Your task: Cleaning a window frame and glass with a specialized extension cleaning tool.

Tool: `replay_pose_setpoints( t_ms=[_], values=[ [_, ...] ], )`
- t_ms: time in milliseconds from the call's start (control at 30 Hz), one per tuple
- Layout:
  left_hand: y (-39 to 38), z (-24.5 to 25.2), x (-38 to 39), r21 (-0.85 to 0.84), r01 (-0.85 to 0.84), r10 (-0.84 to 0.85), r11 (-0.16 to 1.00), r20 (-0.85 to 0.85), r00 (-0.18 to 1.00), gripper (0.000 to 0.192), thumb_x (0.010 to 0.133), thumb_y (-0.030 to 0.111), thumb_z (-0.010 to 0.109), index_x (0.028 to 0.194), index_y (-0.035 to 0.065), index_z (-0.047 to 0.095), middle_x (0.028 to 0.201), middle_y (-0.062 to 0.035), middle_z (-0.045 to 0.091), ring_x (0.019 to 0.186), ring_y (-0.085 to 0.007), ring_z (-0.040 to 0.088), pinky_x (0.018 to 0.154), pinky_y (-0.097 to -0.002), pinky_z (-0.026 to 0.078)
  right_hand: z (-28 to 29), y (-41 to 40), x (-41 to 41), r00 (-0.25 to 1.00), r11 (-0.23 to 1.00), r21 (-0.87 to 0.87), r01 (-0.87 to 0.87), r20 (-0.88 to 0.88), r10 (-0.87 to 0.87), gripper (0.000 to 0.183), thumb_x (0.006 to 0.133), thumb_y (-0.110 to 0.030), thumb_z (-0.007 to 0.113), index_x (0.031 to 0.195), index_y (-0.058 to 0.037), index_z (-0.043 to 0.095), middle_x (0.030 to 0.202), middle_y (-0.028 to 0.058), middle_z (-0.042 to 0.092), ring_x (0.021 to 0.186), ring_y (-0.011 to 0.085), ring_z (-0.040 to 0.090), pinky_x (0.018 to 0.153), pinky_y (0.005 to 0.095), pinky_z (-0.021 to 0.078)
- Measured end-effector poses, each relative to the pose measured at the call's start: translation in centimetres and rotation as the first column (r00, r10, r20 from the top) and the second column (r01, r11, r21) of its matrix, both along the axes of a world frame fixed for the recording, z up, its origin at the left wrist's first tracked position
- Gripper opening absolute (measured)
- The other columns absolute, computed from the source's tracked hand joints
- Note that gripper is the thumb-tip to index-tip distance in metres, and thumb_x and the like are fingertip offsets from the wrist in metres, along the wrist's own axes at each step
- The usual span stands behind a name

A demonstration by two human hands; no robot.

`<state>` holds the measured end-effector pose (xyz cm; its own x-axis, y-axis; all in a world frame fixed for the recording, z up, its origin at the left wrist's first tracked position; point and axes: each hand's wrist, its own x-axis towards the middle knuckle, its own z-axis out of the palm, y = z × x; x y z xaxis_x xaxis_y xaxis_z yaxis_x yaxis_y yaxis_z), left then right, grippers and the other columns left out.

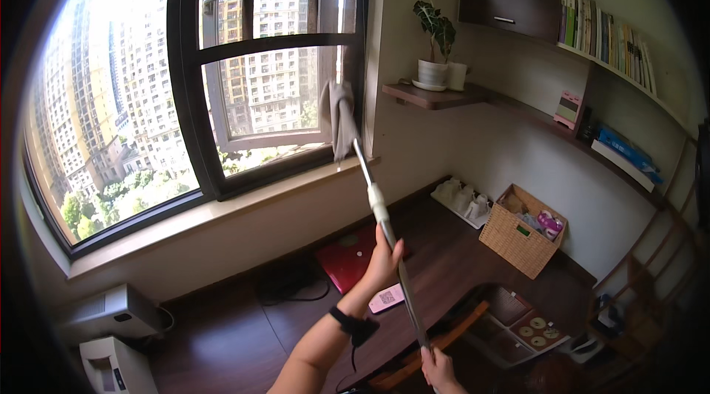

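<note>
A metal telescopic pole slants up from the bottom of the view toward the window. Around its upper half, just below a pale plastic collar, my left hand is closed; a black band circles that wrist. Lower down, my right hand grips the same pole near its bottom end. A grey cloth is draped over the pole's far tip and hides the head beneath it. The cloth is at the right side of the dark window frame, beside the outward-opened sash; contact with the frame is unclear.
On the dark desk lie a red laptop and a pink card with a printed code. A wicker basket and a cup tray stand farther right. A potted plant sits on the corner shelf. Two machines occupy the left.
</note>
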<state>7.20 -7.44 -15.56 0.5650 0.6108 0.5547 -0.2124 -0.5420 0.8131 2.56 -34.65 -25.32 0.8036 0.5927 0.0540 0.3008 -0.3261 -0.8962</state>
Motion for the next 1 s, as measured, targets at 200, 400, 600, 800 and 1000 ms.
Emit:
replay_pose_setpoints(
  t_ms=[200,400,600,800,1000],
  values=[
    [4.5,6.1,3.5,0.097,-0.003,0.001,0.995,0.027,1.000,0.063,0.086,0.016,0.052,0.130,-0.0021,0.010,0.067,-0.0203,0.052,0.059,-0.0282,0.055,0.054,-0.0355,0.044,7.5,5.0,2.6,0.930,0.994,0.048,-0.095,-0.351,0.106,0.042,0.090,-0.038,0.045,0.068,-0.0027,0.044,0.046,0.0031,0.044,0.033,0.0113,0.041,0.032,0.0264,0.0331],
    [2.6,1.8,2.5,-0.100,0.016,-0.024,0.995,-0.082,0.996,0.058,0.086,0.016,0.051,0.129,0.0001,0.016,0.067,-0.0118,0.049,0.060,-0.0205,0.052,0.053,-0.0331,0.043,5.2,3.3,1.3,0.858,0.995,0.003,-0.098,-0.507,0.086,0.040,0.090,-0.039,0.044,0.070,-0.0044,0.043,0.045,0.0016,0.040,0.031,0.0098,0.037,0.030,0.0252,0.0304],
    [0.9,-6.0,1.2,-0.102,0.077,-0.094,0.992,-0.180,0.979,0.066,0.084,0.017,0.054,0.127,-0.0045,0.009,0.072,-0.0170,0.050,0.062,-0.0268,0.055,0.055,-0.0358,0.045,-1.0,-2.0,-0.8,0.904,0.997,-0.050,-0.062,-0.425,0.035,0.037,0.089,-0.039,0.045,0.076,-0.0045,0.050,0.046,0.0023,0.044,0.033,0.0107,0.040,0.030,0.0265,0.0312],
    [0.7,-0.7,1.2,-0.056,0.009,-0.007,0.998,0.026,1.000,0.060,0.085,0.014,0.054,0.131,0.0019,0.018,0.074,-0.0124,0.050,0.062,-0.0180,0.051,0.055,-0.0334,0.044,1.8,0.2,1.3,0.989,0.969,-0.241,-0.061,-0.148,0.025,0.044,0.089,-0.040,0.044,0.071,0.0004,0.050,0.055,0.0145,0.053,0.054,0.0308,0.056,0.048,0.0401,0.0392],
    [3.1,3.0,0.9,-0.063,-0.051,0.049,0.997,-0.028,0.998,0.055,0.086,0.016,0.052,0.128,0.0013,0.020,0.067,-0.0095,0.049,0.058,-0.0186,0.047,0.052,-0.0334,0.042,5.1,3.7,1.1,0.957,0.991,-0.093,-0.100,-0.281,0.070,0.044,0.089,-0.040,0.045,0.070,0.0001,0.049,0.049,0.0095,0.049,0.040,0.0210,0.048,0.040,0.0343,0.0366]
  ],
)
